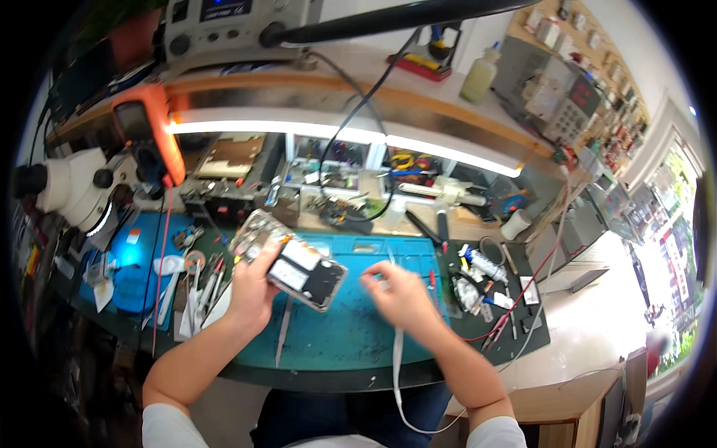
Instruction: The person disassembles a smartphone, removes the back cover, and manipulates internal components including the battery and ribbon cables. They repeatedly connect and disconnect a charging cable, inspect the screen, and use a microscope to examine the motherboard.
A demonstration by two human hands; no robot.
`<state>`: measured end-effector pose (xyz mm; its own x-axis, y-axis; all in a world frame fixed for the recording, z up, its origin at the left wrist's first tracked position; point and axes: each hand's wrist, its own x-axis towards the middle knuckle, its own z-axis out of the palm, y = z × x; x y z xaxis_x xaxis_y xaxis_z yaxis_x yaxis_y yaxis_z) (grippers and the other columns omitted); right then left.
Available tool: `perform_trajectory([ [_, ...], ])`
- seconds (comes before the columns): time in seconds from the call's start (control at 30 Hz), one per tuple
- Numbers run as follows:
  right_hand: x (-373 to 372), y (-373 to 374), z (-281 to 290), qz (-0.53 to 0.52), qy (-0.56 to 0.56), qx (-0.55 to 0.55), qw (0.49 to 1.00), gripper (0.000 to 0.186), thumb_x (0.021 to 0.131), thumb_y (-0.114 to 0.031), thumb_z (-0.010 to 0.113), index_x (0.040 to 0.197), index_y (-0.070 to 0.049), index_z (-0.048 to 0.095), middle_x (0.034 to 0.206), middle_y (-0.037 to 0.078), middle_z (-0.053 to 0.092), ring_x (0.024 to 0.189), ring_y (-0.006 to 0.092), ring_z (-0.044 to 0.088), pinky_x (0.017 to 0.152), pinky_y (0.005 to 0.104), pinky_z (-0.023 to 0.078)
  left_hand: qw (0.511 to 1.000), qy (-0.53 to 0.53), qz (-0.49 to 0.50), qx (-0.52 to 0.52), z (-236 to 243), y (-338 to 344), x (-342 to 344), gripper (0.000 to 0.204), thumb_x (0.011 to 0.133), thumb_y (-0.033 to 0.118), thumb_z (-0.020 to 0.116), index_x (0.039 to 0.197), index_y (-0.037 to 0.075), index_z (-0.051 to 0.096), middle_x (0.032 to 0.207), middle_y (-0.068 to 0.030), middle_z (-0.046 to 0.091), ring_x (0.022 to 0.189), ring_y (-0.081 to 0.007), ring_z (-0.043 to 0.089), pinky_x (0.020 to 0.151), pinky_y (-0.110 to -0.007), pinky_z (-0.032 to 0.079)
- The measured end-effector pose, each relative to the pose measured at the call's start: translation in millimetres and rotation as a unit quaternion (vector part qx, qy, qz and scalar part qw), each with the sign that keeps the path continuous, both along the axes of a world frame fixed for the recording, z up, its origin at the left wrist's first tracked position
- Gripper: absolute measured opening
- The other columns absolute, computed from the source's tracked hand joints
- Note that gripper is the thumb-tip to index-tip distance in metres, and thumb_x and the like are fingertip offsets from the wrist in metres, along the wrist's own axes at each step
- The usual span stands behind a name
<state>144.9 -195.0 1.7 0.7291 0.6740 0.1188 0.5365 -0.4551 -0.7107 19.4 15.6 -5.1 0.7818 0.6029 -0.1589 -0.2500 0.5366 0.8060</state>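
Observation:
My left hand [254, 287] is closed round the edge of an opened smartphone [302, 270], tilted above the mat with its inner parts and a black-and-white battery area facing up. To the right of the phone, and apart from it, my right hand [399, 297] is closed with bunched fingertips. A slim white corded tool [397, 347] runs out below that hand, and a thin tip shows above it; the grip itself is partly hidden. Under both hands lies a blue work mat [328, 340]. A thin pale strip-like tool [284, 332] rests on it near the left forearm.
A microscope [71, 183] and an orange multimeter [153, 138] stand at the left. Tweezers and hand tools [202, 295] lie left of the mat; tubes and small parts [485, 276] crowd its right. A black arm [403, 22] and hanging cable cross above. Red leads [538, 280] trail at right.

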Motion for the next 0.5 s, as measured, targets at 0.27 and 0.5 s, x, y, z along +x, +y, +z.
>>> perform_trajectory([
  [0.27,-2,-38,26,0.013,0.085,-0.015,0.996,0.019,0.100,-0.019,0.055,0.104,-0.005,0.066,0.063,0.005,0.061,0.056,0.0201,0.061,0.051,0.0312,0.044,0.971,0.040,-0.234,0.030,-2,-9,-11,0.027,0.096,0.018,0.061,0.118,0.002,0.060,0.108,-0.0091,0.069,0.095,-0.0173,0.071,0.080,-0.035,0.062],
  [0.5,-13,-110,121,-0.117,0.150,0.220,0.957,0.022,0.104,-0.014,0.048,0.107,0.001,0.064,0.059,-0.007,0.046,0.047,-0.0011,0.035,0.043,0.0184,0.022,0.962,0.051,-0.262,0.051,-3,-19,-14,0.032,0.094,0.014,0.063,0.123,0.002,0.057,0.113,-0.0084,0.067,0.100,-0.0173,0.069,0.084,-0.035,0.060],
])
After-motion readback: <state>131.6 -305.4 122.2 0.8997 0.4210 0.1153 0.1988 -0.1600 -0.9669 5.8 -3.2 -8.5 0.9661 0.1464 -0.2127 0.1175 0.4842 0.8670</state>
